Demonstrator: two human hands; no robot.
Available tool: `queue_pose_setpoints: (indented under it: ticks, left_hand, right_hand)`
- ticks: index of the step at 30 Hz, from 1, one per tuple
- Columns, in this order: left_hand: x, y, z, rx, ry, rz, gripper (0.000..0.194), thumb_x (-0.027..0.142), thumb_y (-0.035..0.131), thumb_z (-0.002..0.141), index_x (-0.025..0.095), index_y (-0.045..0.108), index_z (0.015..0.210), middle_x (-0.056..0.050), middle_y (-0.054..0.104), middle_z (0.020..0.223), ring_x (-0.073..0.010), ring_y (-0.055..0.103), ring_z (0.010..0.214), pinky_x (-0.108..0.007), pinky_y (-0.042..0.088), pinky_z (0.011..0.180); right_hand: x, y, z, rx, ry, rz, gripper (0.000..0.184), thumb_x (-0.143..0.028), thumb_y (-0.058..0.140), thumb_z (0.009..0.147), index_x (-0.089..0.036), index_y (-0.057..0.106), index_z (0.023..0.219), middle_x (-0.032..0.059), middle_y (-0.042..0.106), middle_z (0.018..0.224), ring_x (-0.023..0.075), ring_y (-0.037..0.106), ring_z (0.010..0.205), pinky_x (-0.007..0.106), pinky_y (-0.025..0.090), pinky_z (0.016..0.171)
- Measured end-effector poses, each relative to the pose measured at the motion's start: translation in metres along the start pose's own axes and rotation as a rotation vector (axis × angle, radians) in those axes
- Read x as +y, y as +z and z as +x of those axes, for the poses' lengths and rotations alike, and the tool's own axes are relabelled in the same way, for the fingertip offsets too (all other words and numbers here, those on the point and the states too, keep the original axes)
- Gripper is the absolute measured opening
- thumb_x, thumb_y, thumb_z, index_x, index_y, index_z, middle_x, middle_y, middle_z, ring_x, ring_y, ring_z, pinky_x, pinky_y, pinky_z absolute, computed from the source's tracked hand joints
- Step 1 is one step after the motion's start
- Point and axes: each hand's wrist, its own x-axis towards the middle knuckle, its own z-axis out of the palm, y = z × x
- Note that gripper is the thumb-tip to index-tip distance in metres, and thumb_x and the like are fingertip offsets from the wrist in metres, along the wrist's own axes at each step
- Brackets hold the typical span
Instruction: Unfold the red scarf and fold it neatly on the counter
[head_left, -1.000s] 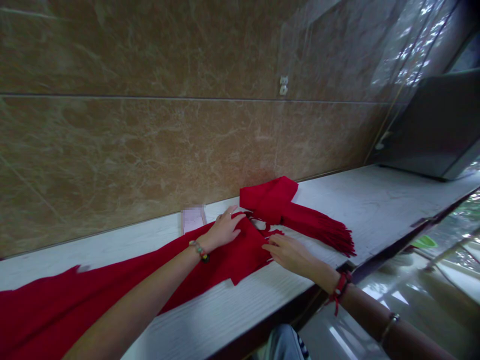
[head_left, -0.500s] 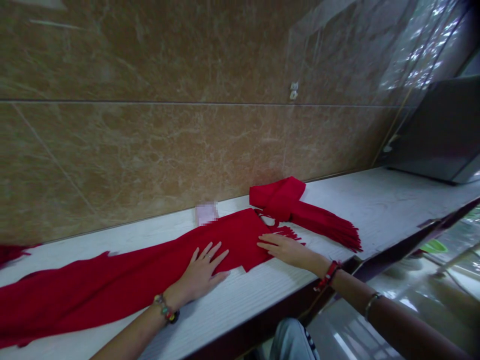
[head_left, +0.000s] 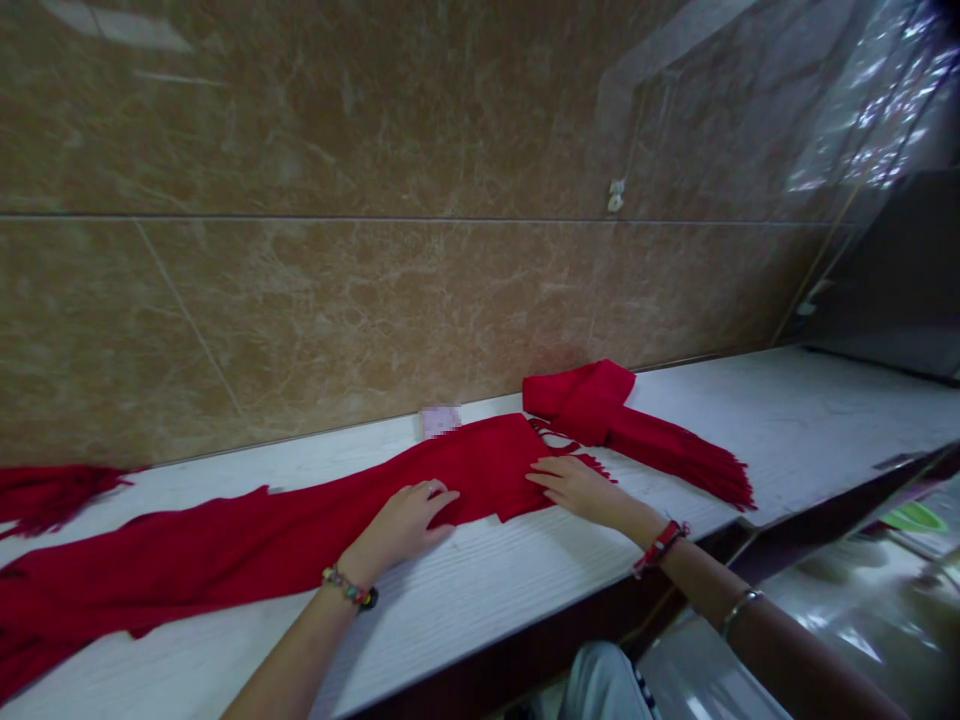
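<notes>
Touching fringed, seemingly woollen red scarf [head_left: 480, 455]

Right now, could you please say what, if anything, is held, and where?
No grip shows: the left hand rests on the red cloth, the right hand on it beside the fringe.

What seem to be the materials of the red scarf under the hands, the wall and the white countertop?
Red scarf: matte woven cloth, maybe wool, by its soft folds.
Wall: glossy tile or stone, by veining and reflections.
White countertop: perhaps laminate, by fine grain lines.
</notes>
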Motion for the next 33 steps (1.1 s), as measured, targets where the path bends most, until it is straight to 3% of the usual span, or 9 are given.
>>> queue_pose_setpoints:
  ticks: [5, 9, 12, 15, 22, 28, 33]
  left_hand:
    - [-0.009, -0.015, -0.021, -0.081, -0.044, -0.001, 0.041, 0.02, 0.048, 0.076, 0.024, 0.052, 0.117, -0.007, 0.053, 0.117, -0.0222, 0.051, 0.105, -0.033, 0.041, 0.089]
    - [-0.016, -0.013, -0.024, -0.102, -0.029, 0.006, 0.053, 0.006, 0.043, 0.069, 0.025, 0.05, 0.118, -0.006, 0.052, 0.119, -0.0208, 0.05, 0.108, -0.031, 0.041, 0.09]
    - [-0.018, -0.009, -0.022, -0.083, -0.057, 0.034, 0.058, 0.0, 0.037, 0.069, 0.024, 0.047, 0.121, -0.006, 0.051, 0.121, -0.0194, 0.049, 0.11, -0.031, 0.04, 0.091]
    - [-0.018, -0.007, -0.018, -0.048, -0.118, 0.073, 0.056, -0.001, 0.034, 0.072, 0.022, 0.047, 0.12, -0.008, 0.052, 0.12, -0.0193, 0.051, 0.107, -0.032, 0.041, 0.09]
    - [-0.001, -0.005, -0.008, -0.008, -0.141, 0.136, 0.041, 0.015, 0.045, 0.076, 0.019, 0.051, 0.117, -0.011, 0.055, 0.115, -0.0248, 0.051, 0.105, -0.037, 0.042, 0.088]
    - [0.004, 0.0, -0.002, -0.017, -0.096, 0.16, 0.048, 0.003, 0.04, 0.076, 0.019, 0.048, 0.12, -0.009, 0.054, 0.117, -0.0213, 0.052, 0.104, -0.034, 0.043, 0.087]
    - [-0.002, 0.0, -0.002, 0.015, -0.124, 0.172, 0.041, 0.003, 0.039, 0.079, 0.017, 0.053, 0.114, -0.01, 0.061, 0.101, -0.0209, 0.057, 0.094, -0.035, 0.045, 0.083]
  right_hand:
    - [-0.022, -0.01, 0.019, 0.112, -0.035, 0.075, 0.029, -0.015, 0.052, 0.08, -0.017, 0.058, 0.109, 0.0102, 0.06, 0.107, 0.0195, 0.051, 0.104, 0.042, 0.041, 0.091]
    - [-0.028, 0.001, 0.027, 0.12, -0.093, 0.119, 0.026, -0.014, 0.049, 0.081, -0.014, 0.06, 0.105, 0.0101, 0.063, 0.099, 0.0179, 0.056, 0.096, 0.036, 0.046, 0.086]
    - [-0.022, 0.011, 0.021, 0.132, -0.034, 0.189, 0.026, -0.018, 0.049, 0.082, -0.013, 0.059, 0.105, 0.0107, 0.064, 0.099, 0.0182, 0.058, 0.094, 0.035, 0.048, 0.084]
    - [-0.018, 0.014, 0.013, 0.162, 0.064, 0.272, 0.032, -0.02, 0.052, 0.079, -0.014, 0.056, 0.109, 0.0104, 0.062, 0.104, 0.0187, 0.056, 0.099, 0.034, 0.047, 0.086]
    - [-0.023, 0.008, 0.015, 0.191, 0.095, 0.303, 0.044, -0.002, 0.041, 0.07, -0.015, 0.057, 0.109, 0.008, 0.063, 0.105, 0.0176, 0.055, 0.1, 0.036, 0.044, 0.089]
    - [-0.012, 0.02, 0.015, 0.281, 0.058, 0.193, 0.028, -0.006, 0.043, 0.078, -0.015, 0.064, 0.093, 0.0083, 0.067, 0.088, 0.0179, 0.06, 0.082, 0.035, 0.05, 0.077]
    - [-0.009, 0.02, 0.015, 0.357, 0.074, 0.187, 0.023, -0.006, 0.043, 0.08, -0.014, 0.064, 0.085, 0.0084, 0.066, 0.081, 0.0176, 0.059, 0.076, 0.033, 0.05, 0.072]
